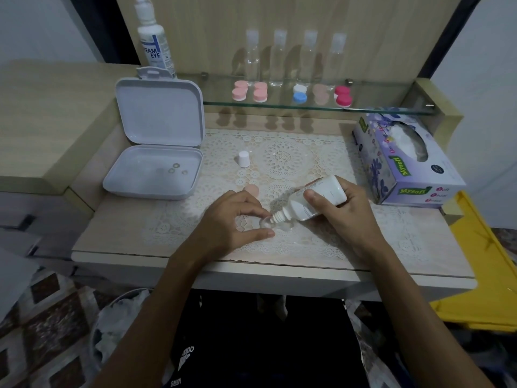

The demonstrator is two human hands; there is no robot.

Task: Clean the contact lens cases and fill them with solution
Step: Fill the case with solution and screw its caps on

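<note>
**A:** ok so the clear lens case (275, 224) sits on the lace mat (282, 158) near the front of the worktop (117, 233). The left hand (237, 219) pinches it at the left well between thumb and forefinger. The right hand (340, 208) has its grip wrapped round the small bottle (316, 201), tipped so the nozzle is right at that well.

**B:** biggest risk from here?

**A:** I'd say overfilling. Squeeze too hard and solution floods over the rim into the lace. The nozzle touching the case would be bad hygiene-wise too. And the case looks light, so a nudge could tip it if the pinch loosens.

**B:** is anything actually coming out yet?

**A:** can't tell, clear plastic on white lace, no visible stream or level. The right well is barely readable. There's a peach cap (251, 189) half hidden behind the left hand, and the bottle's white cap (244, 158) stands further back.
</note>
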